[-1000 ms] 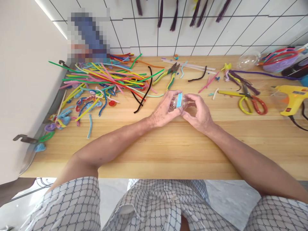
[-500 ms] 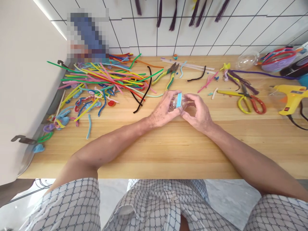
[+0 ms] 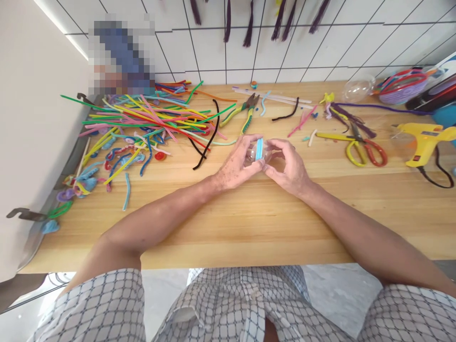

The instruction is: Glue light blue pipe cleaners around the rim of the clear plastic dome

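Both hands hold a clear, round plastic ball above the middle of the table. A light blue band, like a strip of pipe cleaner, runs upright around its middle. My left hand is closed on the ball's left side, thumb below and fingers above. My right hand curves around the right side, its fingertips and thumb against the ball near the band. Part of the ball is hidden behind the fingers. Green-and-yellow cutting pliers lie just beyond the hands.
Many coloured pipe cleaners are heaped at the left. A black pipe cleaner lies near my left hand. To the right are scissors, a yellow glue gun and another clear ball. Purple tassels hang against the tiled wall.
The whole view has shifted slightly, so the things on the table appear a little further left. Both hands keep their hold on the ball, almost unchanged.
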Demonstrator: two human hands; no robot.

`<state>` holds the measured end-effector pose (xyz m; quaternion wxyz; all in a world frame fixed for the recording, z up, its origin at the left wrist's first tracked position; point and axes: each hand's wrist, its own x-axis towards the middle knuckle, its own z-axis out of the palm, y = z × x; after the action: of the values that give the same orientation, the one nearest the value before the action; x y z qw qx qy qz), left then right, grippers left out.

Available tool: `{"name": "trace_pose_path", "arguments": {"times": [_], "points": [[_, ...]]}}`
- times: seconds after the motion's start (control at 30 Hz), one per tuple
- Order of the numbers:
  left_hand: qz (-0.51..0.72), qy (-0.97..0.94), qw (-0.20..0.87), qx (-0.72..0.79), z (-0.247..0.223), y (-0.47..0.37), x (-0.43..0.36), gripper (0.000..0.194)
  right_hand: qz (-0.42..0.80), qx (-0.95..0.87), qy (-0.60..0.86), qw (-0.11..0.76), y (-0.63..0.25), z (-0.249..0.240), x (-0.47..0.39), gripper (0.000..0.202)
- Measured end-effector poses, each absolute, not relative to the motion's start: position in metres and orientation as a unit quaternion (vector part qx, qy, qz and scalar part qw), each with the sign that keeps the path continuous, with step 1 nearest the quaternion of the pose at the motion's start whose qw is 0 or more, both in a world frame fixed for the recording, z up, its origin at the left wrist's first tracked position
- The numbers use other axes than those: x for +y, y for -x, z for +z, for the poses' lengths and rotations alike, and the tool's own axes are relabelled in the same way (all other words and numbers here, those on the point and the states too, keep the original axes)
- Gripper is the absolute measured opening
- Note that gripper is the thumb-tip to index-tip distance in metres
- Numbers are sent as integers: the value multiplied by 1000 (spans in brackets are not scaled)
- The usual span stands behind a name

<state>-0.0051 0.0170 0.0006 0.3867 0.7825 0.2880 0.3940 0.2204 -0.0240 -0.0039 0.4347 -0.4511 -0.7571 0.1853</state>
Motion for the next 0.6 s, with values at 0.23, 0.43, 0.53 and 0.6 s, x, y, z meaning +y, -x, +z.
{"name": "trace_pose_path", "arguments": {"times": [0.23,0.43,0.53,0.6], "points": [[380,-827,328,253,3,9,20,67,190,-763,438,437,-219,-3,-23,68],[378,-832,330,237,4,8,22,65,203,-773,419,430,-221,-2,-20,70],[374,-830,341,236,6,8,22,65,212,-769,430,422,-222,0,-20,72],[375,-828,344,234,7,7,22,65,222,-765,438,417,-222,1,-20,73]]}}
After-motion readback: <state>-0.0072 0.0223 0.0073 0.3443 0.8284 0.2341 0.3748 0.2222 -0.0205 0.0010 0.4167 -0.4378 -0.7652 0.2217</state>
